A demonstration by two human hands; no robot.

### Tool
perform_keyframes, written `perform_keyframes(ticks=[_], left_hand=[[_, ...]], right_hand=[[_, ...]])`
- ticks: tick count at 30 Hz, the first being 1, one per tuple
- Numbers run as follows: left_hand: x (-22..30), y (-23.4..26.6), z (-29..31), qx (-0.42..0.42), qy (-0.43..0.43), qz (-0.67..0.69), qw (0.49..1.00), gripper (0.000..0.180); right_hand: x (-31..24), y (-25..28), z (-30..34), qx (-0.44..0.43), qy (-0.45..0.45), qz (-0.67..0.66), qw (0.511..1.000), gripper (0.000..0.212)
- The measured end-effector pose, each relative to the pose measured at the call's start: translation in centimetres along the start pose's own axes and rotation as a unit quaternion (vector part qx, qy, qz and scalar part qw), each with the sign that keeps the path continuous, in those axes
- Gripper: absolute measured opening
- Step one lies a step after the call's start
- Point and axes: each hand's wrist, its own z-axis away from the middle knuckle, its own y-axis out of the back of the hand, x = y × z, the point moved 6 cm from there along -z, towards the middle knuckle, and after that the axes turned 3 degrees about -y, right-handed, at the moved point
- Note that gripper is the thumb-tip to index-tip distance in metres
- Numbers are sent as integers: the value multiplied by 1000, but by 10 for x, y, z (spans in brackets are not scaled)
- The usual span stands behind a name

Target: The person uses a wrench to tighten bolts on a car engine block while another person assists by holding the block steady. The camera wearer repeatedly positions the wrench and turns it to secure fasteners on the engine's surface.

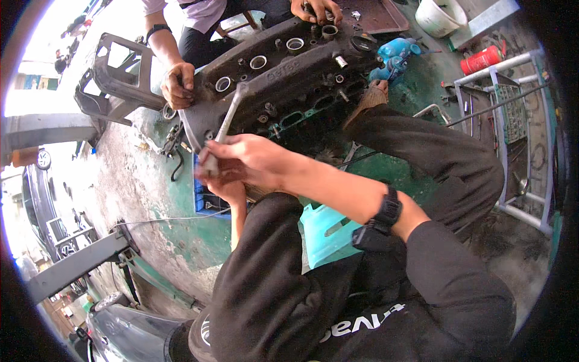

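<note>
Just in front of the dark engine's valve cover (283,69), my two hands are close together. My right hand (256,158), at the end of the arm with the black watch, is closed round a silver spanner (228,117) whose head rises over the cover. A second grey, blurred metal bar (192,131) slants up from the same grip. Below and partly behind the right hand, my left hand (228,186) is closed too; what its fingers hold is blurred and partly hidden.
Opposite me, a co-worker's hand (178,84) rests at the cover's left end, another hand (316,9) at its far end. Under my hands is a blue crate (198,193). A turquoise bag (329,232), blue bottle (395,51), red cylinder (482,60) and tool rack (525,211) lie around.
</note>
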Motion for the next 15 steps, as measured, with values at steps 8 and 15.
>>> perform_keyframes(ticks=[8,15], left_hand=[[28,-11,3,33,-152,-413,897,20],[29,-12,2,34,-156,-406,900,19]], right_hand=[[-88,72,118,369,11,598,711,22],[-136,82,143,381,-71,526,757,27]])
